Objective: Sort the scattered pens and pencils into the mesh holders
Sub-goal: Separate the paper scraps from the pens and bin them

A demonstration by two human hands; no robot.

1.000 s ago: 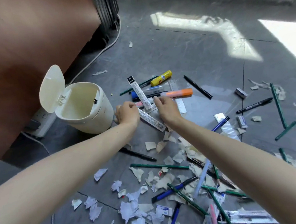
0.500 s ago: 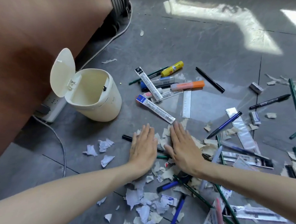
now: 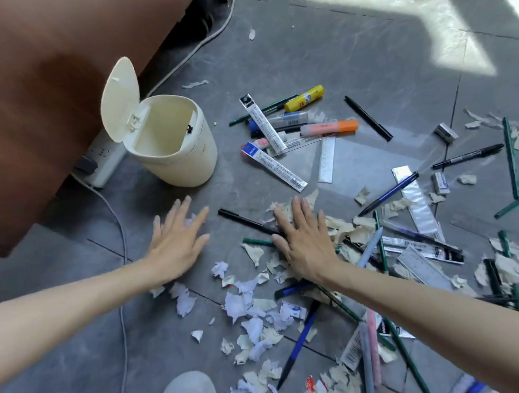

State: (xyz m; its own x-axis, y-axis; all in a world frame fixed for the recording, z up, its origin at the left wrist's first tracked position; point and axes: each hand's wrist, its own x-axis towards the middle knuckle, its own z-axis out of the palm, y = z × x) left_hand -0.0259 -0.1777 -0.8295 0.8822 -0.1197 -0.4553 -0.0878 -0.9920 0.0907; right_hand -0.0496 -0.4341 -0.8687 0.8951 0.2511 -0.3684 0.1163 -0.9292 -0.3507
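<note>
Grey floor [image 3: 304,57]: cream bin [image 3: 189,158], lid up; left hand [image 3: 176,247], right hand [image 3: 303,242] flat, fingers [image 3: 297,209] straight.

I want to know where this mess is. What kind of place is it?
Probably an indoor room, maybe a home or office: grey floor tiles, a small cream bin with its lid up, and a power strip.

Drawn back from the packets [image 3: 273,168] to the paper scraps [image 3: 342,224], laid flat, then spread apart, left hand [image 3: 176,244] swung leftward from right hand [image 3: 305,242].
</note>
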